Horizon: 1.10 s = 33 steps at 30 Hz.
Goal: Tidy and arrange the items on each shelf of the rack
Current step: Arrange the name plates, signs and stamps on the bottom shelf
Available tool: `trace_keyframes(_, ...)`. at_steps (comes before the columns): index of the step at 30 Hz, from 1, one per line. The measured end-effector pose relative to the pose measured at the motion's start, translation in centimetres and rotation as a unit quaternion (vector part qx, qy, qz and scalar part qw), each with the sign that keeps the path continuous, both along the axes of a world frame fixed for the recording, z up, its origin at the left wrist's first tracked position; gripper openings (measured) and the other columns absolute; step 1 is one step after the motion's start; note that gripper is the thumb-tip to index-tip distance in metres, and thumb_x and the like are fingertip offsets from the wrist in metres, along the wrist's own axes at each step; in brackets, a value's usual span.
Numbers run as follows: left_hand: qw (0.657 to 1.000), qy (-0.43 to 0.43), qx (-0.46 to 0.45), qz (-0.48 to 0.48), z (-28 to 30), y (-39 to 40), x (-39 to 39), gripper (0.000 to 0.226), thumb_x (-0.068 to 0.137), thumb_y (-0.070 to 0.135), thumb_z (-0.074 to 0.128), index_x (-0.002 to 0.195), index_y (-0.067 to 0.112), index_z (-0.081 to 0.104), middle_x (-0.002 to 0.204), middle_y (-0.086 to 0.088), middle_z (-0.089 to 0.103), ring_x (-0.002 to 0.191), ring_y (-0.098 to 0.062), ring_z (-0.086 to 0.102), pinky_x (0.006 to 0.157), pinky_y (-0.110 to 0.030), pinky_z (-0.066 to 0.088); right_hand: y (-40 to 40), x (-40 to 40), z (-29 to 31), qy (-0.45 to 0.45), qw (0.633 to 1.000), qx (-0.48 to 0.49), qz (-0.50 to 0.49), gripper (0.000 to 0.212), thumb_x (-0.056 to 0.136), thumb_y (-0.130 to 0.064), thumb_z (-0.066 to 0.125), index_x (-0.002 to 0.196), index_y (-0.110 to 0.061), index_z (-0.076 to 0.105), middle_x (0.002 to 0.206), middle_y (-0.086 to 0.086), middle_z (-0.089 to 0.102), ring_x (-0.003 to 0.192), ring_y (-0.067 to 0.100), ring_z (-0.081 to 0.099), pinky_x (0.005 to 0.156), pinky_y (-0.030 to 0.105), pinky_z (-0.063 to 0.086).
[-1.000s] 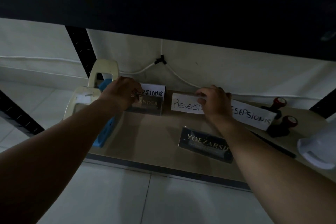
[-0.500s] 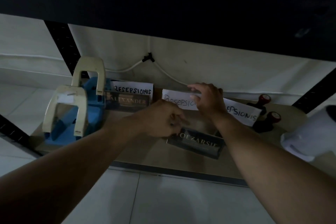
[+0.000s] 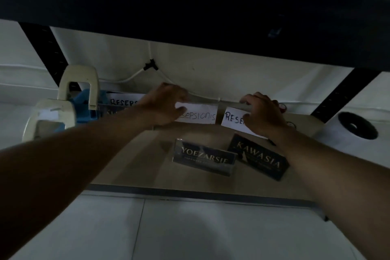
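On the shelf (image 3: 135,167), three white paper signs stand in a row along the back wall, so that row looks nearly set, while the two dark nameplates (image 3: 203,157) in front lie skewed and unsorted. The left hand (image 3: 166,105) pinches the middle sign (image 3: 197,114) at its left edge. The right hand (image 3: 261,115), fingers curled, grips the right sign (image 3: 232,118).

– Which words can we read on the shelf (image 3: 130,167)?

– On the white card (image 3: 198,115) in the middle we read "sepsionis"; the left hand (image 3: 163,105) covers its beginning. On the card at the right (image 3: 233,119) we read "RESE", on the card at the left (image 3: 124,100) "RESEPS". The dark plate (image 3: 203,157) in front says "YOEZARSIE", the other dark plate (image 3: 258,158) says "KAWASIA". The small lines under these names we cannot read.
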<state>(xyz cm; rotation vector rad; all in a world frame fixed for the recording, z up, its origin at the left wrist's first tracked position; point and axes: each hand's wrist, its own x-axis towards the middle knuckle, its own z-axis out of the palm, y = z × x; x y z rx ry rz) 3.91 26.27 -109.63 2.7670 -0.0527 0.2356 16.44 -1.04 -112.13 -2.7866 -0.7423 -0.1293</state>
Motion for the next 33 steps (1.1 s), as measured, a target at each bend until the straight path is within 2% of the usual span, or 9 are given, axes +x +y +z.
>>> trace_keyframes(3,0.997,0.020,0.081,-0.003,0.1,0.3,3.0,0.034,0.093,0.024,0.070,0.123,0.010,0.065,0.120,-0.008,0.067,0.106,-0.023,0.064,0.092,-0.040,0.054,-1.4,1.0,0.5,0.045,0.997,-0.059,-0.001,0.039,0.083,-0.014,0.069,0.120,-0.021,0.064,0.120,0.007,0.066,0.109,0.032,0.061,0.093,0.041,0.048)
trace_keyframes(9,0.994,0.083,0.074,0.014,-2.2,0.7,5.7,0.039,0.084,0.019,0.080,0.121,0.012,0.069,0.119,-0.009,0.071,0.105,-0.023,0.068,0.081,-0.028,0.052,-1.8,2.0,-1.3,0.057,0.998,0.028,0.018,0.023,0.089,-0.007,0.065,0.107,-0.020,0.070,0.107,0.010,0.066,0.099,0.034,0.063,0.079,0.046,0.057)
trace_keyframes(14,0.997,0.071,-0.011,0.038,-2.4,2.4,6.2,0.029,0.081,0.014,0.082,0.109,0.010,0.075,0.108,-0.007,0.075,0.095,-0.016,0.070,0.082,-0.027,0.052,-2.0,2.9,-2.4,0.058,0.997,0.050,0.012,0.024,0.093,-0.009,0.066,0.115,-0.017,0.071,0.111,0.009,0.065,0.100,0.031,0.062,0.074,0.031,0.042)
trace_keyframes(18,0.995,0.058,-0.064,0.056,-2.4,3.6,6.1,0.023,0.078,0.017,0.085,0.099,0.011,0.078,0.101,-0.004,0.076,0.089,-0.013,0.071,0.085,-0.031,0.057,-1.5,3.0,-3.1,0.057,0.996,0.074,0.004,0.030,0.095,-0.008,0.065,0.124,-0.013,0.070,0.118,0.012,0.066,0.102,0.031,0.061,0.075,0.029,0.038)
trace_keyframes(23,0.996,0.053,-0.041,0.060,-2.8,4.4,6.2,0.025,0.076,0.019,0.087,0.099,0.012,0.079,0.098,-0.001,0.077,0.080,-0.005,0.066,0.073,-0.010,0.043,0.0,2.3,-3.5,0.030,0.997,0.071,0.020,0.029,0.095,-0.010,0.065,0.122,-0.019,0.070,0.116,0.015,0.063,0.105,0.043,0.058,0.089,0.055,0.049)
trace_keyframes(25,0.996,0.050,-0.043,0.064,-2.8,4.9,6.1,0.026,0.074,0.018,0.088,0.099,0.012,0.080,0.096,-0.001,0.077,0.079,-0.005,0.067,0.078,-0.017,0.050,0.5,2.3,-3.5,0.024,0.997,0.068,0.030,0.030,0.095,-0.007,0.066,0.123,-0.016,0.070,0.116,0.017,0.062,0.107,0.043,0.058,0.092,0.057,0.046)
trace_keyframes(27,0.996,0.046,-0.041,0.066,-3.0,5.3,5.8,0.028,0.074,0.017,0.088,0.100,0.010,0.079,0.097,-0.003,0.078,0.081,-0.006,0.067,0.087,-0.026,0.054,0.9,2.5,-3.6,0.014,0.997,0.067,0.029,0.031,0.095,-0.007,0.065,0.124,-0.018,0.069,0.116,0.015,0.063,0.109,0.040,0.058,0.094,0.051,0.043)
trace_keyframes(30,0.996,0.040,-0.037,0.066,-3.2,5.5,5.6,0.029,0.076,0.017,0.086,0.102,0.010,0.079,0.100,-0.004,0.077,0.083,-0.006,0.067,0.084,-0.023,0.050,1.2,2.5,-3.6,0.012,0.998,0.060,0.026,0.033,0.096,-0.008,0.063,0.127,-0.019,0.069,0.119,0.012,0.063,0.112,0.036,0.055,0.087,0.037,0.030)
trace_keyframes(33,0.997,0.029,-0.030,0.058,-3.2,5.6,5.6,0.027,0.078,0.016,0.084,0.104,0.009,0.078,0.101,-0.005,0.077,0.079,-0.003,0.063,0.080,-0.019,0.046,1.5,2.6,-3.5,0.021,0.997,0.074,0.021,0.033,0.097,-0.009,0.062,0.127,-0.019,0.069,0.118,0.010,0.063,0.113,0.033,0.053,0.083,0.033,0.021)
